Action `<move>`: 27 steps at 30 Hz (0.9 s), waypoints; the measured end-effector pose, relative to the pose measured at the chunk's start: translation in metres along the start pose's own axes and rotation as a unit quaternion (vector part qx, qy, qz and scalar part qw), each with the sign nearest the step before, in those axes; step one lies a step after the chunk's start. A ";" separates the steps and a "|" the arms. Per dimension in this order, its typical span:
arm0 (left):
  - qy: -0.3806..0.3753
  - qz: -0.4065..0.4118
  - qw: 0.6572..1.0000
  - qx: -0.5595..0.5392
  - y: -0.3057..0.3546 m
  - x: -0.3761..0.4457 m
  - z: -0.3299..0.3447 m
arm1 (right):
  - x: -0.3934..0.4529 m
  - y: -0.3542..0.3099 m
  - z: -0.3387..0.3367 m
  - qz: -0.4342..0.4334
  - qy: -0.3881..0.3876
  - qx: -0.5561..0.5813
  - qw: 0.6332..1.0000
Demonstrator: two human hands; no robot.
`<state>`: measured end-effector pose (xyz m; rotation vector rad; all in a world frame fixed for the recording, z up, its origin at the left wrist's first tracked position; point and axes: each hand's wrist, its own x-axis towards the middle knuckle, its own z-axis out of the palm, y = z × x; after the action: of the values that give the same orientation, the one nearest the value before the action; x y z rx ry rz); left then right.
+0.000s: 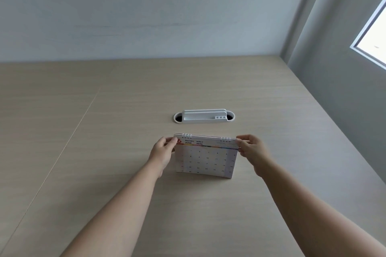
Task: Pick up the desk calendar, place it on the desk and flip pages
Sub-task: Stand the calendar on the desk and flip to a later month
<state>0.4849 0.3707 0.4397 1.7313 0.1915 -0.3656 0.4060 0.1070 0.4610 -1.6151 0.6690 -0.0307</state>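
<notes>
A white spiral-bound desk calendar [206, 159] stands upright on the light wooden desk [104, 131], a June 2026 page facing me. My left hand [164, 152] pinches its upper left corner near the spiral. My right hand [251, 150] pinches the upper right corner, fingers on the top edge of the page. The calendar's bottom edge rests on the desk.
A white oval cable grommet with a plastic holder insert [204, 117] is set in the desk just behind the calendar. A seam line runs across the desk on the left. A grey wall stands behind, with a window frame [371, 33] at the right.
</notes>
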 end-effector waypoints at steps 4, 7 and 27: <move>0.006 0.012 1.000 0.024 0.007 0.010 0.000 | 0.013 -0.008 0.003 -0.006 0.020 -0.010 1.000; 0.018 0.008 1.000 0.022 0.018 0.020 0.001 | 0.025 -0.018 0.006 -0.003 0.025 -0.016 1.000; 0.047 0.010 0.993 0.107 0.060 0.101 0.014 | 0.119 -0.062 0.024 0.021 0.044 0.012 0.999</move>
<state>0.5974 0.3376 0.4577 1.9627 0.2087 -0.2987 0.5389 0.0771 0.4712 -1.5833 0.7668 -0.0797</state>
